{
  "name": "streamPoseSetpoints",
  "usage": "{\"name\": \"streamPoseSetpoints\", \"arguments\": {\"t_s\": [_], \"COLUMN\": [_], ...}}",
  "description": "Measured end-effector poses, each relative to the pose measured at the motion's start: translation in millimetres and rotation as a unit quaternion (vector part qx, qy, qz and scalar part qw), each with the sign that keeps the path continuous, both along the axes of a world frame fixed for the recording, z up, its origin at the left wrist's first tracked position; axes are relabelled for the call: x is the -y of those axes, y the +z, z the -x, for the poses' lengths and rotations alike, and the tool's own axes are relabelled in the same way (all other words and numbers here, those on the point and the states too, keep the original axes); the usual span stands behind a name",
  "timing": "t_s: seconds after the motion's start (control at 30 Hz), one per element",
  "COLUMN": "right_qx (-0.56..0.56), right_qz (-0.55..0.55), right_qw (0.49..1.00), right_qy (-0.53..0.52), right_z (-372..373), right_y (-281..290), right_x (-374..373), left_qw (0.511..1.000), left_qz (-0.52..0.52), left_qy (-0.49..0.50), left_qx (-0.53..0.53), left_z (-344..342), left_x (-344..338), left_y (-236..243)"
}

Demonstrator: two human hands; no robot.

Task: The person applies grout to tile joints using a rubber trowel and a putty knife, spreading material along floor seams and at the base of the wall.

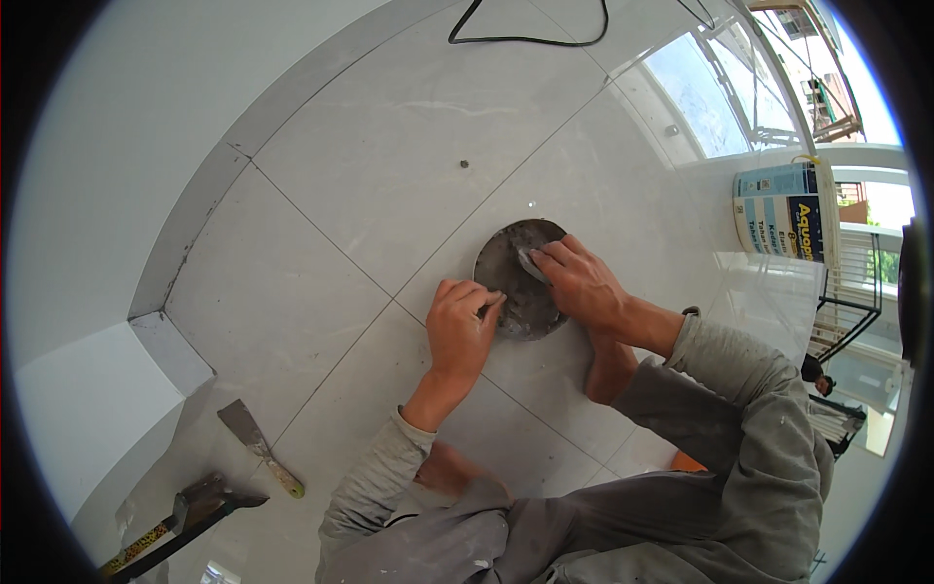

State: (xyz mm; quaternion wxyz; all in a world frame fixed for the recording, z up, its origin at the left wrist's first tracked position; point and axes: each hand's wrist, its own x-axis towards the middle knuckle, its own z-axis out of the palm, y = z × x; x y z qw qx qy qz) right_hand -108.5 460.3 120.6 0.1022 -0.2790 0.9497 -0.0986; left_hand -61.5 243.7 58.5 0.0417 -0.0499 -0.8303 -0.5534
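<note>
R hand (589, 282) has its grip clamped on a thin pale scrap (531, 265) over the pan (525, 316). L hand (459, 326) is bunched at the pan's L side, can't tell if that grip's on anything. Pan's on the floor (360, 389) just past the feet, dark gray smears inside. Scraper (255, 443) off L, apart. Tile stretches btwn pan & L skirting (199, 214). Bucket (776, 212) far R, contents n/a from here. Black cable (530, 42) farthest.
</note>
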Motion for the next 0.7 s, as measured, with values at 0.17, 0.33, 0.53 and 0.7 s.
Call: {"name": "streamPoseSetpoints", "arguments": {"t_s": [0.17, 0.33, 0.53, 0.7], "right_qx": [0.115, 0.039, 0.139, 0.136], "right_qz": [-0.033, -0.009, -0.049, 0.006], "right_qw": [0.992, 0.999, 0.989, 0.99], "right_qy": [0.046, -0.003, 0.006, -0.037], "right_z": [-26.9, -5.1, -38.7, -30.5], "right_y": [15.3, 13.7, 22.0, 25.9], "right_x": [1.1, -7.3, 2.9, 4.2], "left_qw": [0.999, 0.999, 0.999, 0.999], "left_qz": [0.032, 0.042, 0.028, -0.023], "left_qy": [0.016, -0.008, 0.003, 0.028], "left_qx": [-0.019, -0.028, -0.031, -0.017], "left_z": [-7.7, -8.0, -6.7, -9.4], "left_x": [0.5, -1.8, 0.6, 1.0], "left_y": [2.7, 5.5, 4.9, 9.8]}}
